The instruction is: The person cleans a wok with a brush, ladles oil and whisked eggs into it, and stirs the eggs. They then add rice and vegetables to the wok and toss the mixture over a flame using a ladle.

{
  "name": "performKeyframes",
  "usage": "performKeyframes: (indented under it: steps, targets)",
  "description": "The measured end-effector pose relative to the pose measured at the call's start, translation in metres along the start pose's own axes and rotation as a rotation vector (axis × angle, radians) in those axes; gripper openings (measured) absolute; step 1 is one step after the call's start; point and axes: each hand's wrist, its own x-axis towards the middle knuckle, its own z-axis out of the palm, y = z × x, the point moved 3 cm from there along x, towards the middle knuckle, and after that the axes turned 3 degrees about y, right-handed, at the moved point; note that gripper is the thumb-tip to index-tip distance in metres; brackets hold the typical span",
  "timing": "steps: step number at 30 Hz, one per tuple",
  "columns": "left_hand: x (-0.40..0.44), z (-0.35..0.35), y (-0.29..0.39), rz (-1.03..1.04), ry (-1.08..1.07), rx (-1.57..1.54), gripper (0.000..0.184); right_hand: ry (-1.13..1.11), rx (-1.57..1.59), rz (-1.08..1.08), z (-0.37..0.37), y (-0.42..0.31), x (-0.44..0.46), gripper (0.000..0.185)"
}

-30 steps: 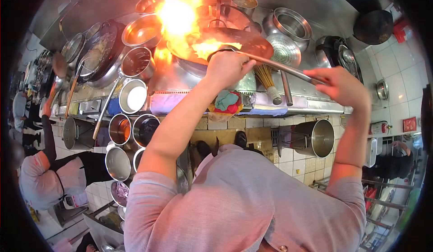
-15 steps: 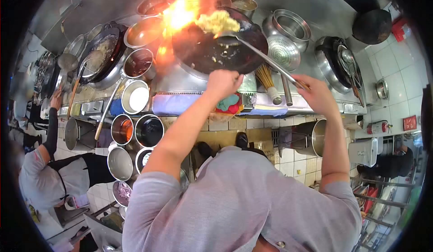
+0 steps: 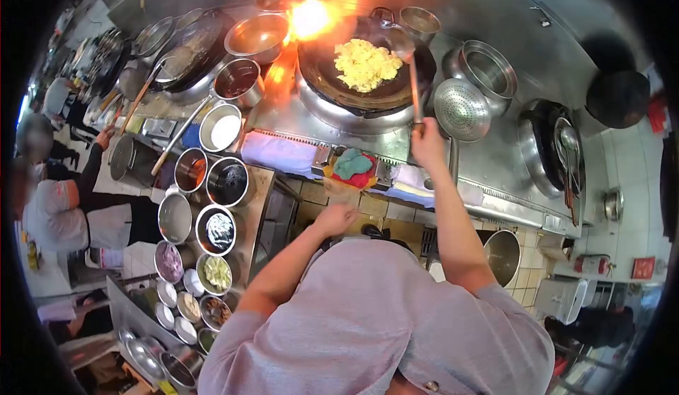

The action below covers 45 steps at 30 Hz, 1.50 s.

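My right hand [image 3: 428, 146] grips the handle of a ladle [image 3: 414, 87], whose bowl rests at the far right inside the wok [image 3: 327, 87]. A mass of scrambled egg [image 3: 368, 66] sits in the middle of the wok. My left hand [image 3: 335, 219] is held low in front of my body, apart from the stove. Its fingers are curled in, and nothing shows in them. Between that hand and the wok, a green cloth [image 3: 353, 163] lies on a red one at the stove's front edge.
Flames [image 3: 310, 19] rise at the wok's left rim. A perforated strainer [image 3: 462, 110] lies to its right, beside stacked metal bowls [image 3: 488, 70]. Several pots of ingredients, one with dark liquid [image 3: 227, 183], stand at left. A co-worker [image 3: 64, 211] stands at far left.
The egg, in the air over the wok before, now lies in it. My left hand has left the wok's near rim and come back toward my body. The ladle has swung right, now steeper.
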Motion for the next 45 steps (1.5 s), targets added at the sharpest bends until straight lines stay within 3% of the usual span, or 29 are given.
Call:
performKeyframes:
  steps: [2, 3, 4, 5, 6, 8, 9, 11, 12, 13, 14, 17, 19, 21, 23, 24, 26, 27, 28, 30, 31, 32, 33, 35, 37, 38, 39, 41, 45]
  targets:
    - [-0.056, 0.059, -0.072, -0.297, -0.177, 0.054, 0.036, -0.305, 0.445, 0.284, 0.019, 0.01, 0.006, 0.029]
    - [-0.098, 0.092, -0.118, -0.407, -0.128, 0.014, 0.038, -0.467, 0.725, 0.442, 0.005, -0.004, 0.006, 0.028]
    - [-0.13, 0.078, -0.099, -0.662, -0.185, 0.096, 0.04, -0.492, 0.732, 0.438, -0.009, -0.008, 0.006, 0.028]
    - [-0.181, 0.131, -0.168, -0.718, -0.142, 0.149, 0.039, -0.517, 0.613, 0.296, -0.025, -0.008, 0.003, 0.028]
    - [-0.219, 0.137, -0.179, -0.59, -0.26, 0.257, 0.035, -0.544, 0.496, 0.15, -0.041, -0.008, 0.0, 0.028]
    - [-0.283, 0.152, -0.172, -0.832, -0.01, 0.195, 0.028, -0.599, 0.627, 0.169, -0.07, -0.008, -0.011, 0.031]
    - [-0.292, 0.152, -0.154, -0.867, 0.002, 0.188, 0.028, -0.635, 0.634, 0.161, -0.075, -0.005, -0.001, 0.031]
    - [-0.327, 0.152, -0.119, -1.293, 0.26, -0.18, 0.025, -0.77, 0.902, 0.432, -0.08, 0.013, 0.011, 0.032]
    - [-0.334, 0.165, -0.108, -1.314, 0.267, -0.187, 0.025, -0.801, 0.948, 0.526, -0.074, 0.019, 0.023, 0.033]
    - [-0.337, 0.18, -0.099, -1.391, 0.527, -0.495, 0.024, -0.82, 0.942, 0.522, -0.063, 0.02, 0.028, 0.033]
    - [-0.334, 0.195, -0.093, -1.425, 0.797, -0.811, 0.023, -0.767, 0.899, 0.495, -0.053, 0.02, 0.036, 0.033]
    - [-0.304, 0.214, -0.07, -1.321, 0.72, -0.973, 0.022, -0.701, 0.592, 0.24, -0.039, 0.022, 0.054, 0.036]
    - [-0.281, 0.223, -0.046, -1.289, 0.717, -0.902, 0.026, -0.315, -0.022, -0.471, -0.05, 0.007, 0.053, 0.04]
    - [-0.265, 0.221, -0.019, -1.148, 0.833, -0.903, 0.029, -0.438, -0.082, -0.375, -0.063, -0.008, 0.038, 0.043]
    - [-0.268, 0.224, 0.0, -1.19, 0.851, -0.934, 0.03, -0.62, -0.337, -0.376, -0.065, -0.008, 0.022, 0.043]
    - [-0.27, 0.229, 0.011, -1.231, 0.856, -0.951, 0.031, -0.637, -0.342, -0.408, -0.067, -0.008, 0.019, 0.043]
    - [-0.279, 0.225, 0.035, -1.275, 0.943, -0.901, 0.032, -0.416, -0.139, -0.736, -0.065, -0.02, 0.02, 0.042]
    - [-0.299, 0.228, 0.054, -1.336, 1.013, -0.828, 0.033, -0.582, -0.028, -0.66, -0.077, -0.055, 0.017, 0.041]
    - [-0.33, 0.276, 0.029, -1.262, 1.178, -1.028, 0.034, -0.563, 0.018, -0.685, -0.073, -0.063, 0.021, 0.042]
    - [-0.357, 0.264, 0.079, -1.331, 1.532, -0.991, 0.032, -0.703, 0.154, -0.784, -0.062, -0.088, 0.028, 0.045]
    - [-0.367, 0.249, 0.112, -1.254, 1.765, -1.183, 0.026, -0.871, 0.271, -0.631, -0.046, -0.09, 0.035, 0.045]
    - [-0.39, 0.253, 0.129, -1.093, 1.903, -1.373, 0.021, -0.922, 0.322, -0.626, -0.033, -0.095, 0.043, 0.045]
    - [-0.413, 0.275, 0.137, -0.861, 2.148, -1.345, 0.021, -1.029, 0.506, -0.532, -0.03, -0.107, 0.032, 0.044]
    - [-0.438, 0.272, 0.19, -0.753, 2.682, -1.303, 0.024, -1.141, 0.495, -0.539, -0.021, -0.13, 0.01, 0.042]
    - [-0.454, 0.289, 0.228, -0.386, 3.064, -1.137, 0.027, -1.227, 0.428, -0.692, -0.008, -0.145, -0.01, 0.041]
    - [-0.461, 0.297, 0.236, -0.154, 3.163, -1.125, 0.034, -1.298, 0.472, -0.686, 0.0, -0.148, -0.024, 0.041]
    - [-0.461, 0.304, 0.24, -0.134, 3.185, -1.111, 0.034, -1.291, 0.419, -0.739, 0.002, -0.154, -0.035, 0.041]
    - [-0.455, 0.309, 0.252, 0.099, 3.493, -0.995, 0.041, -1.293, 0.389, -0.816, -0.003, -0.168, -0.055, 0.041]
    - [-0.461, 0.321, 0.263, 0.478, 3.682, -0.802, 0.047, -1.327, 0.416, -0.875, -0.011, -0.184, -0.076, 0.041]
